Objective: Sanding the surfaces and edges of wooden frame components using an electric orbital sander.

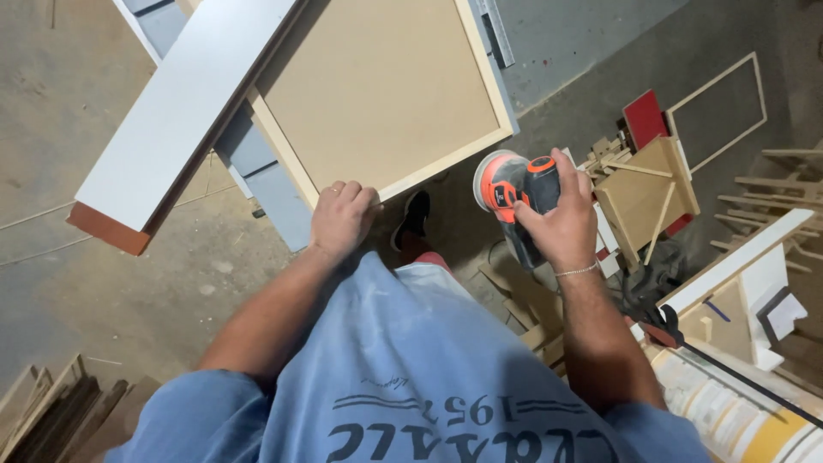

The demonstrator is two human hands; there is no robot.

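The left hand curls over the near edge of the panel, which fills twelve o'clock. The right hand grips an orange-black sander at three o'clock of the panel's corner.

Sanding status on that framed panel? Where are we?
Done: can't tell; no sanded patch stands out on the panel. In hand: the right hand holds the orange-and-black sander off the panel's corner, pad not on the board; the left hand grips the near frame edge. Left: seemingly the whole face and frame, since the sander isn't on the wood.
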